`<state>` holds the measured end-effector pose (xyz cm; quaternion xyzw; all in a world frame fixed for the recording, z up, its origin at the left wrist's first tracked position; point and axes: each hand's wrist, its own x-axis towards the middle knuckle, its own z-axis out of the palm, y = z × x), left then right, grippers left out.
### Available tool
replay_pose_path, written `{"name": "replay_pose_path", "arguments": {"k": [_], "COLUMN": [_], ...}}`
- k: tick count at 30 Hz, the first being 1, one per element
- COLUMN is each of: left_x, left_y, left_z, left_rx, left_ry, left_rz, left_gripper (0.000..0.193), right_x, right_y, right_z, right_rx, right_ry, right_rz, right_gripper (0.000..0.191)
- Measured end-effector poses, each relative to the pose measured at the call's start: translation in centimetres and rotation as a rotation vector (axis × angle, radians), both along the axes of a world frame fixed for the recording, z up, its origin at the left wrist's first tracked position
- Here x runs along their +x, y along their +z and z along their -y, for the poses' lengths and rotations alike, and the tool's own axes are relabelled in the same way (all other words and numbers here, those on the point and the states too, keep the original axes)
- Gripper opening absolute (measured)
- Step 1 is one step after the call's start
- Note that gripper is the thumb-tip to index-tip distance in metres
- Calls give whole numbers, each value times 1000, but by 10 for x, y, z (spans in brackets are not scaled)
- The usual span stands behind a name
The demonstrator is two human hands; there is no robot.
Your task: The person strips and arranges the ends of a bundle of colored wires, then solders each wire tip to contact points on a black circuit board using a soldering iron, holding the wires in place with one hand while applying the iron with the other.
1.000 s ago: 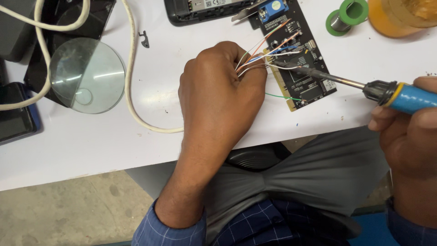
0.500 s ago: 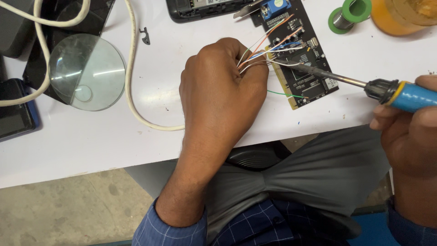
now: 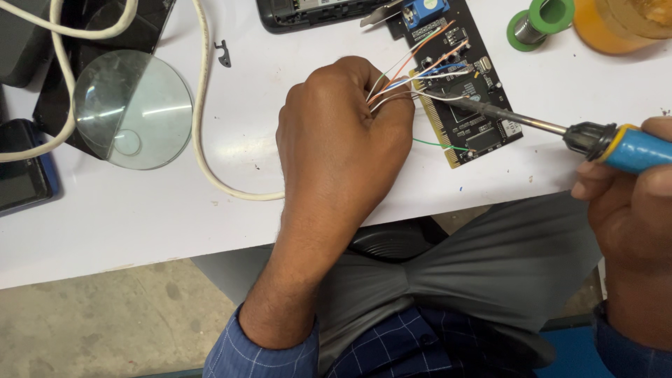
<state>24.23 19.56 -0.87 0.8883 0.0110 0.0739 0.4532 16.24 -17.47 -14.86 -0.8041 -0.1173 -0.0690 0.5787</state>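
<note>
- White table [image 3: 140, 231]: bears everything listed below.
- Left hand [image 3: 343, 147]: fist-like, fingers pinching a bundle of thin coloured wires [image 3: 406, 73] that fan out onto the circuit board.
- Right hand [image 3: 630, 210]: wrapped around the blue handle of a soldering iron [image 3: 553, 126]; its tip rests on the circuit board, just beside the pinched wires.
- Black circuit board [image 3: 472, 115]: flat, directly beyond the left knuckles.
- Round glass lens [image 3: 133, 108]: well left of the left hand.
- Orange container [image 3: 623, 24]: far of the iron; contents unclear.
- Green solder spool [image 3: 539, 21]: beside that container.
</note>
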Motion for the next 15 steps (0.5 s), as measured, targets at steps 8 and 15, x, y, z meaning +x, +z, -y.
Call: {"name": "replay_pose_path", "arguments": {"k": [8,15], "left_x": [1,1], "left_y": [0,1], "left_z": [0,0], "left_rx": [14,-24], "left_ry": [7,0], "left_rz": [13,-16], "left_gripper": [30,24], "right_x": [-3,0], "right_y": [-7,-4], "right_z": [1,0], "right_rx": [70,92], "right_ry": [-56,-30], "right_rz": [-30,-48], "right_gripper": [56,52]}}
